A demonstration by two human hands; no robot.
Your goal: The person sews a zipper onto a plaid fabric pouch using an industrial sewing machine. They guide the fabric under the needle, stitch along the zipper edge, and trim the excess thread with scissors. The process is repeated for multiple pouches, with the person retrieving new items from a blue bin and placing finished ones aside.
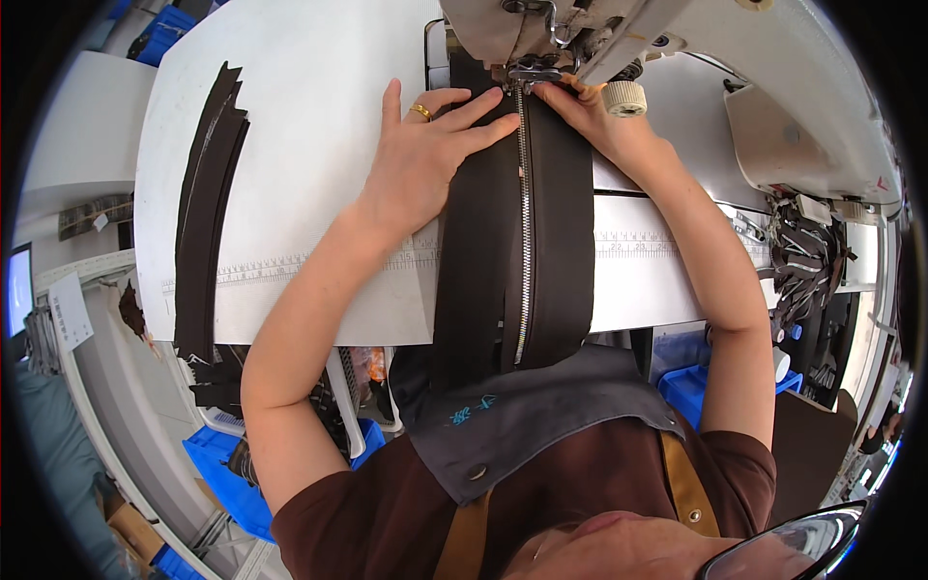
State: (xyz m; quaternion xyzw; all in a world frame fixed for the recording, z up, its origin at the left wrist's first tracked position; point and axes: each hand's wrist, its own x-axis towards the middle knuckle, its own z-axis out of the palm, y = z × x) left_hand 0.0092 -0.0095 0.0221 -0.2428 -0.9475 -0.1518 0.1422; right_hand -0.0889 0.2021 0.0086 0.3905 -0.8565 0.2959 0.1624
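A dark fabric piece with a metal zipper (525, 222) down its middle runs under the presser foot (535, 72) of a sewing machine (483, 39). Its near end droops over the table edge toward my lap. My left hand (425, 145), wearing a ring, lies spread on the left part of the fabric (474, 242), fingertips close to the zipper. On the other side, my right hand (604, 121) reaches to the foot, one digit stretched onto the cloth beside the zipper. Its other fingers are partly hidden by the machine; they look apart, gripping nothing I can see.
Dark strips (208, 213) lie at the left of the white table (309, 116), which has a printed ruler scale (280, 268). A round knob (624, 99) sits by my right hand. Bundled dark strips (807, 256) hang at the right. Blue bins (232, 474) stand below.
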